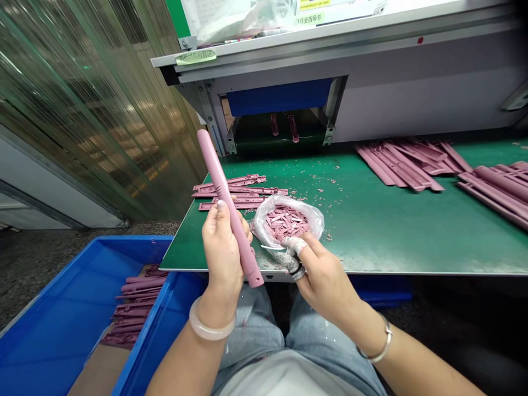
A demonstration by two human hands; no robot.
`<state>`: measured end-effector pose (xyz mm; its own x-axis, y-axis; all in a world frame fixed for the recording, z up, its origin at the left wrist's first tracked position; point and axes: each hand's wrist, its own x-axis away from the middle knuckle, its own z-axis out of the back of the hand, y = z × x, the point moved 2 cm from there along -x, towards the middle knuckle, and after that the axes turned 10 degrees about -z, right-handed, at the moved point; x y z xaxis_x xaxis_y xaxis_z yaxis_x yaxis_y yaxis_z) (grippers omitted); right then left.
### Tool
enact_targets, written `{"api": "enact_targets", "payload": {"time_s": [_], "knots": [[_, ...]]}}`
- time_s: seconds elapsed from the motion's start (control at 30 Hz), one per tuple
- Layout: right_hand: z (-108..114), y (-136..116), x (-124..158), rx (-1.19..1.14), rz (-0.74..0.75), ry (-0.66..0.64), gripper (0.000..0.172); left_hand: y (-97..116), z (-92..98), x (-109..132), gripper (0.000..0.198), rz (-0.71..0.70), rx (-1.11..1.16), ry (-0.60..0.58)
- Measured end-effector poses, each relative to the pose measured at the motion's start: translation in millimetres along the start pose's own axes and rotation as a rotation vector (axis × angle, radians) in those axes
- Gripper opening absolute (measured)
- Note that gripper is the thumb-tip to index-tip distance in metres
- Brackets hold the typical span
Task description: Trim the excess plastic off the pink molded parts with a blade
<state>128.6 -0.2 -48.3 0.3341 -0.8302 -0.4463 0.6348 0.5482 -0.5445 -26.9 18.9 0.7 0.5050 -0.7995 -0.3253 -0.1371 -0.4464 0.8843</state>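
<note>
- And there, the left hand [223, 258], closed firmly around a long pink plastic bar [229, 203], thumb along its side, bar tilted up and away, just above the near edge of the green bench [383, 236]!
- Right hand [325, 280] curled inward, wrapped fingertips [291, 256] pressed against a clear plastic bag [284, 220], a thin silvery blade [268, 247] just beside them (too small a glimpse to tell whether actually gripped).
- Bag at the near edge of the bench, mouth open, packed with pink scraps [284, 223].
- Loose pink crumbs [315, 190] scattered over the bench all around the bag, with more toward the middle!
- Behind the bar, near the left edge of the bench, flat pink strips [239, 191] lying side by side in a loose row.
- Over at the far edge, a big heap of pink bars [406, 165], with another pile [495, 190] crowding the right edge.
- Past the far edge, beneath a grey machine housing [412, 104], a dark green belt [280, 140] carrying two pink pieces [284, 126].
- Down off the bench's left corner, a blue crate [53, 313], pink bars [134, 311] stacked along its inner wall.
- Right below the hands, a lap in faded jeans [251, 313], flecked with pink bits.
</note>
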Motion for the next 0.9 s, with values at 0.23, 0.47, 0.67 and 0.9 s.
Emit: {"api": "enact_targets", "payload": {"time_s": [0.23, 0.47, 0.67, 0.9], "knots": [[12, -4, -2, -0.155, 0.094, -0.342, 0.062, -1, 2.7, -4, 0.022, 0.031, -0.011, -0.032], [11, -4, -7, -0.071, 0.175, -0.273, 0.067, -7, -0.8, -2, 0.023, 0.197, -0.048, -0.167], [12, -3, -9, 0.030, 0.226, -0.202, 0.058, -16, -1.2, 0, 0.024, 0.276, -0.071, -0.270], [4, -3, -1, -0.305, -0.017, 0.113, 0.026, -20, -4.8, 5, 0.026, 0.246, -0.017, -0.194]]}}
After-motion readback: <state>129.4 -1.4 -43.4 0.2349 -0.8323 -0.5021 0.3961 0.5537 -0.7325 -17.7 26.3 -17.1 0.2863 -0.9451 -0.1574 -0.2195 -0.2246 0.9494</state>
